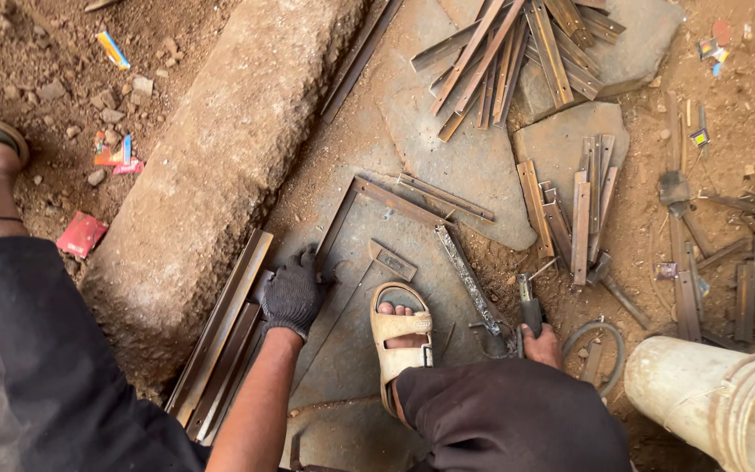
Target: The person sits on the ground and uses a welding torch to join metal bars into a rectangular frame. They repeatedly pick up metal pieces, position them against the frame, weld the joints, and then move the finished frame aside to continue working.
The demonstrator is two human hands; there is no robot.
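Head view showed the gloved left hand pressing flat, fingers apart, on the metal frame lying on the ground. The right hand was clamped on a welding tool. Sparks could burn the foot in the sandal.

Black-gloved left hand, tan sandal

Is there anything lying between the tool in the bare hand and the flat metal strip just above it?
Nothing visible does. The right hand holds a dark-handled tool whose tip points up at bare ground beside the flat metal strip. The sandalled foot sits off to the left, and the gloved left hand farther left.
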